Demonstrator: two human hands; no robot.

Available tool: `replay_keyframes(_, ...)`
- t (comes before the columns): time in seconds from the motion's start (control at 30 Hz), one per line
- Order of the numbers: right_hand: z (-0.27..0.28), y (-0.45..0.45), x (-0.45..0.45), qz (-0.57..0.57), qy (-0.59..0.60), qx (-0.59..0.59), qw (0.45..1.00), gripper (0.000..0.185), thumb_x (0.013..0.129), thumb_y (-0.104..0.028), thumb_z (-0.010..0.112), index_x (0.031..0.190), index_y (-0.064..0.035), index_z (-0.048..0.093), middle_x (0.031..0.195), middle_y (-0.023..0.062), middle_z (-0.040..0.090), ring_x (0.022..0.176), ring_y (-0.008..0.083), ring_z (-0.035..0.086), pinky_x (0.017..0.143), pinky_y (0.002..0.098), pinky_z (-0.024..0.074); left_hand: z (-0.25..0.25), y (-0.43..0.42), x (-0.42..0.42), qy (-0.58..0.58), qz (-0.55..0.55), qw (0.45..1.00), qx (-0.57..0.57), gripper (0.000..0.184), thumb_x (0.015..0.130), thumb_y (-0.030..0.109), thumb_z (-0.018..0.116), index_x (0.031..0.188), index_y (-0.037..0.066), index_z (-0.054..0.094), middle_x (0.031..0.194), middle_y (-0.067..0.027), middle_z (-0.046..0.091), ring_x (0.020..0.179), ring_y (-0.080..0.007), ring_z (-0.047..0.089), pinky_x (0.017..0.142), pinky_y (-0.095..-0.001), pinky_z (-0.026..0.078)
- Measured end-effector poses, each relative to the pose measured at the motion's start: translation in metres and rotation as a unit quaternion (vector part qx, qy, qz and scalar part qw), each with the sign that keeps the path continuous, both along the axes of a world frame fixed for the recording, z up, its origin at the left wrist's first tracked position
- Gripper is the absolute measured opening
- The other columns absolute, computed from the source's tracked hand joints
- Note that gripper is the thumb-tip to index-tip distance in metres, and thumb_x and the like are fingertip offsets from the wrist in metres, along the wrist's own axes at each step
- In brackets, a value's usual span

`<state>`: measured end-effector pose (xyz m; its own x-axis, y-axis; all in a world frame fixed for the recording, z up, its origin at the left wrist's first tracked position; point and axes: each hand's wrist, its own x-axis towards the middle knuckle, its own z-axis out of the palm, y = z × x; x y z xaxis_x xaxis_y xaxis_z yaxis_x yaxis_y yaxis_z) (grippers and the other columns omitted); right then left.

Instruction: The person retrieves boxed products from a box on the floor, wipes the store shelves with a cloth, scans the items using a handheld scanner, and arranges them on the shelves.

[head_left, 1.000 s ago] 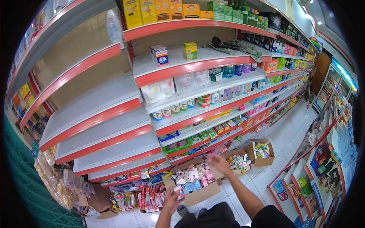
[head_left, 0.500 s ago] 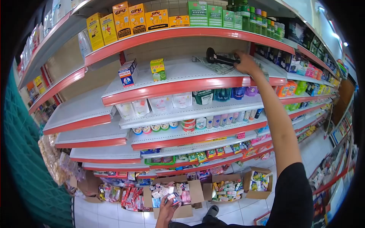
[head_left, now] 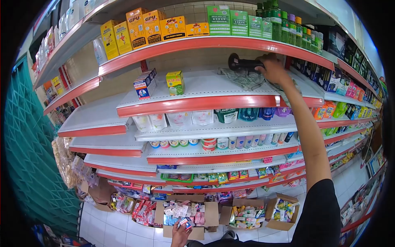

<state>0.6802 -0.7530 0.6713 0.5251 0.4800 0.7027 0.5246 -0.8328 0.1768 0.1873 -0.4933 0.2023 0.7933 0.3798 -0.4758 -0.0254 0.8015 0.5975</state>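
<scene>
My right hand point(head_left: 273, 71) is closed around a black handled tool point(head_left: 246, 64) above the upper middle shelf. Beneath the tool lies a crumpled grey-green cloth point(head_left: 247, 80). Low in the view, my left hand point(head_left: 180, 234) grips a small blue, white and red box point(head_left: 186, 223) in front of an open carton of small packets point(head_left: 211, 213). On the same shelf as the cloth, a Geliga box point(head_left: 145, 85) and a yellow-green balsam box point(head_left: 175, 83) stand upright to the left.
Yellow GPU boxes point(head_left: 136, 29) and green boxes point(head_left: 218, 20) line the shelf above. Pouches point(head_left: 179, 120) and bottles fill lower shelves. Cartons of packets point(head_left: 247, 214) stand along the tiled floor point(head_left: 117, 230). A green folding gate point(head_left: 37, 156) is at the left.
My right hand has gone from over the floor cartons up to the shelf and now lifts the black tool slightly off the cloth. My left hand keeps its small box. The view has tilted upward.
</scene>
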Motion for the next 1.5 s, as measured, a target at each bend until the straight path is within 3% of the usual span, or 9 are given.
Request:
replay_keyframes(0.67,-0.038,0.206,0.016,-0.068,0.145,0.108,0.981,0.045,0.077,-0.040,0.065,0.109,-0.0083,0.059,0.116,0.0088,0.056,0.123,0.0320,0.035,0.089,0.0512,0.0412,0.007,0.030,0.002,-0.033,-0.011,0.998,0.051,0.039,0.086,0.005,0.057,0.121,0.015,0.043,0.103,-0.0060,0.057,0.090,-0.0184,0.057,0.078,-0.0414,0.049)
replay_keyframes(0.9,-0.014,0.120,0.028,-0.119,0.134,0.027,0.984,0.080,0.069,-0.071,0.049,0.126,-0.0152,0.051,0.135,0.0177,0.040,0.127,0.0332,0.035,0.103,0.0473,0.0295,0.032,0.022,0.010,-0.047,-0.033,0.996,0.069,0.041,0.085,0.004,0.058,0.122,0.013,0.042,0.108,-0.0063,0.055,0.097,-0.0191,0.054,0.080,-0.0422,0.048)
replay_keyframes(1.03,-0.034,0.011,0.075,-0.204,0.326,-0.009,0.923,0.082,0.073,-0.066,0.048,0.131,-0.0083,0.044,0.142,0.0173,0.029,0.126,0.0360,0.034,0.108,0.0404,0.0231,0.072,0.019,0.037,-0.088,-0.082,0.990,0.072,0.037,0.086,-0.002,0.054,0.120,0.009,0.044,0.117,-0.0094,0.048,0.106,-0.0222,0.051,0.085,-0.0409,0.048)
replay_keyframes(1.1,-0.051,-0.041,0.083,-0.140,0.248,0.049,0.958,0.074,0.075,-0.061,0.049,0.126,-0.0063,0.048,0.136,0.0215,0.037,0.124,0.0348,0.038,0.106,0.0404,0.0261,0.087,0.017,0.059,-0.114,-0.112,0.980,0.117,0.036,0.086,-0.001,0.054,0.119,0.009,0.044,0.118,-0.0071,0.047,0.107,-0.0185,0.051,0.085,-0.0379,0.048)
replay_keyframes(1.17,-0.063,-0.094,0.144,-0.160,0.153,-0.162,0.962,0.061,0.080,-0.051,0.049,0.118,-0.0033,0.052,0.125,0.0237,0.047,0.117,0.0346,0.045,0.101,0.0401,0.0325,0.104,0.014,0.088,-0.142,-0.115,0.966,0.185,0.038,0.087,0.002,0.052,0.122,0.013,0.041,0.116,-0.0062,0.050,0.103,-0.0188,0.053,0.080,-0.0368,0.050)
replay_keyframes(1.23,-0.042,-0.082,0.045,-0.180,0.128,-0.067,0.973,0.039,0.085,-0.028,0.046,0.107,0.0013,0.058,0.111,0.0215,0.057,0.103,0.0332,0.056,0.092,0.0390,0.0403,0.140,0.005,0.114,-0.167,-0.114,0.967,0.156,0.038,0.089,0.005,0.051,0.125,0.011,0.040,0.114,-0.0081,0.050,0.098,-0.0195,0.055,0.078,-0.0335,0.050)
replay_keyframes(1.3,-0.054,-0.100,0.024,0.079,0.135,0.264,0.952,0.039,0.088,-0.028,0.045,0.110,0.0028,0.055,0.108,0.0218,0.058,0.098,0.0325,0.058,0.086,0.0362,0.0426,0.186,-0.009,0.129,-0.177,-0.123,0.966,0.143,0.042,0.092,0.009,0.048,0.131,0.011,0.035,0.113,-0.0066,0.051,0.095,-0.0176,0.056,0.075,-0.0299,0.050)
replay_keyframes(1.4,-0.096,-0.057,-0.120,0.102,0.113,0.350,0.924,0.048,0.090,-0.035,0.046,0.121,0.0022,0.047,0.107,0.0219,0.058,0.094,0.0309,0.059,0.083,0.0363,0.0433,0.230,-0.034,0.151,-0.239,-0.137,0.950,0.144,0.041,0.093,0.015,0.048,0.132,0.011,0.036,0.114,-0.0056,0.051,0.100,-0.0157,0.055,0.083,-0.0315,0.050)
replay_keyframes(1.5,-0.200,0.002,-0.225,0.171,0.263,0.360,0.879,0.062,0.082,-0.026,0.055,0.135,-0.0031,0.034,0.130,0.0240,0.043,0.122,0.0345,0.042,0.103,0.0352,0.0296,0.241,-0.064,0.161,-0.308,-0.118,0.932,0.147,0.047,0.090,0.011,0.053,0.133,0.007,0.034,0.116,-0.0050,0.050,0.101,-0.0148,0.053,0.079,-0.0268,0.049)
